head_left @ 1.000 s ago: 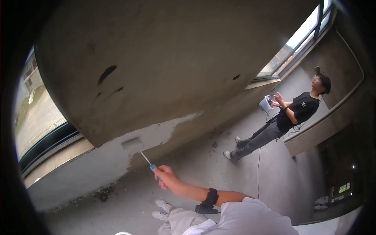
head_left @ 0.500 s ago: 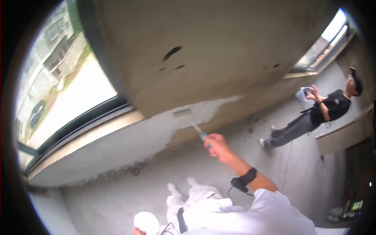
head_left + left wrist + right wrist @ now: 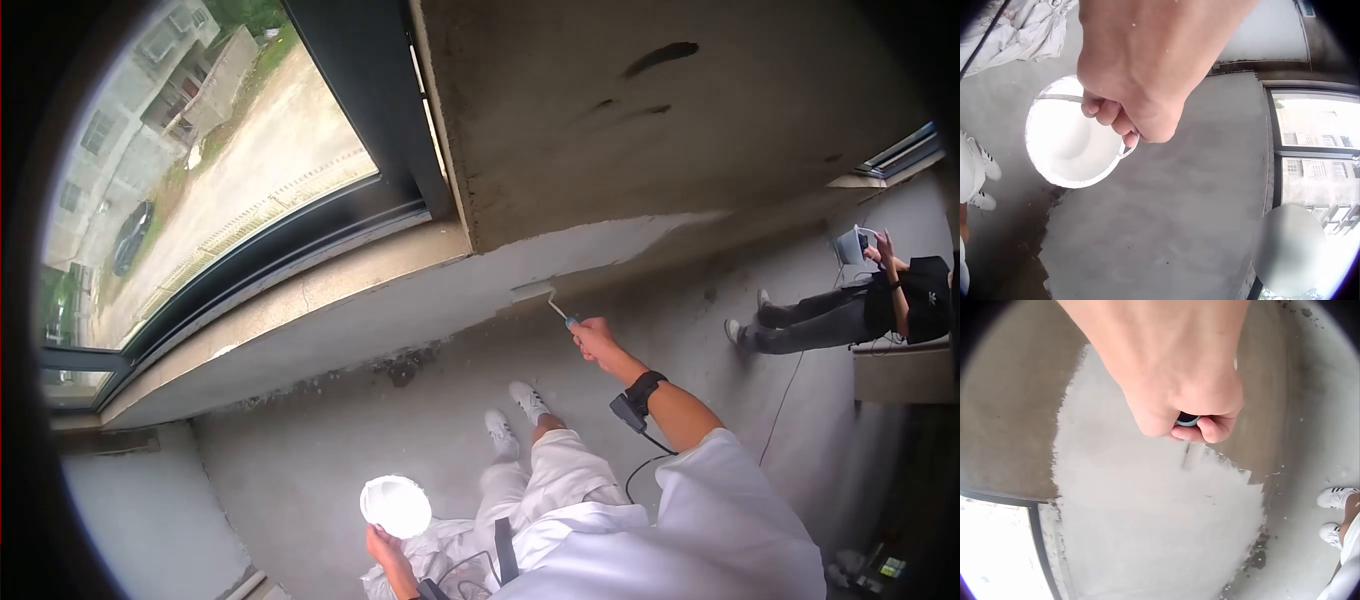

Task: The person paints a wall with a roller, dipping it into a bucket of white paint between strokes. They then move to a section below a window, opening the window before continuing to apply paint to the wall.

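My right hand [image 3: 597,340] grips the blue handle of a paint roller [image 3: 558,303]. The roller's light sleeve [image 3: 530,291] lies against the low wall [image 3: 400,318], near the lower edge of the pale painted area. In the right wrist view, curled fingers wrap the teal handle [image 3: 1189,422] and hide most of it. My left hand [image 3: 383,548] holds a white bucket [image 3: 395,507] beside my leg. Seen from the left wrist, its fingers [image 3: 1109,112] curl round the bucket's handle, over the open rim. White paint shows inside the bucket.
A window [image 3: 280,150] with a dark frame and a sill [image 3: 300,290] runs along the left above the wall. Bare brown wall [image 3: 560,130] carries dark smears. Another person [image 3: 850,310] stands at the right with a pale bucket [image 3: 852,246]. A thin cable [image 3: 785,395] crosses the floor.
The head view has swung left, bringing more window and the bucket in my left hand into sight. The roller has moved down the wall to the paint's lower edge.
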A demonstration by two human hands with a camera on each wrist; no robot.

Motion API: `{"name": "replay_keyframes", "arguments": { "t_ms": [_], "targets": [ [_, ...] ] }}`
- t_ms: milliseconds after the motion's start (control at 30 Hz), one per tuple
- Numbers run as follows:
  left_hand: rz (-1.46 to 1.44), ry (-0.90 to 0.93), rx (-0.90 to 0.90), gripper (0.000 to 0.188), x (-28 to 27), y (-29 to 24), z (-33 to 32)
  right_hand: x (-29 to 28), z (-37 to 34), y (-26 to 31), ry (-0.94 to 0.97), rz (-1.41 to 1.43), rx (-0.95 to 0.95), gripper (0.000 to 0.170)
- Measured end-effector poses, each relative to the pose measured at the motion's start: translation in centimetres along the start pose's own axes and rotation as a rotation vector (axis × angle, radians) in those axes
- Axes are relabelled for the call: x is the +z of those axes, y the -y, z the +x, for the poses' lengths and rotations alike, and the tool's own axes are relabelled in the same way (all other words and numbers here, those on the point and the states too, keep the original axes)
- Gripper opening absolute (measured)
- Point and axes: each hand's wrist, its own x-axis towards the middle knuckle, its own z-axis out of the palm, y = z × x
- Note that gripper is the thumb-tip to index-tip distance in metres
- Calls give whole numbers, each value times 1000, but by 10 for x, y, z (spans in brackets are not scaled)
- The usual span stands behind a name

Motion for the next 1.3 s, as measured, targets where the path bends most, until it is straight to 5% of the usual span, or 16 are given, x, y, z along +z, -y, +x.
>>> {"name": "replay_keyframes", "arguments": {
  "t_ms": [133,533,933,1300],
  "targets": [
    [39,-28,0,28,5,-15,-9,23,29,-24,-47,28,55,28],
    [130,149,-128,23,23,22,54,-32,-98,27,-13,84,-164,26],
    [23,221,38,22,24,-18,55,-21,-148,-15,-64,346,-132,22],
    [-19,234,-29,17,2,-8,73,-23,-161,-54,-27,613,-61,18]
  ]
}}
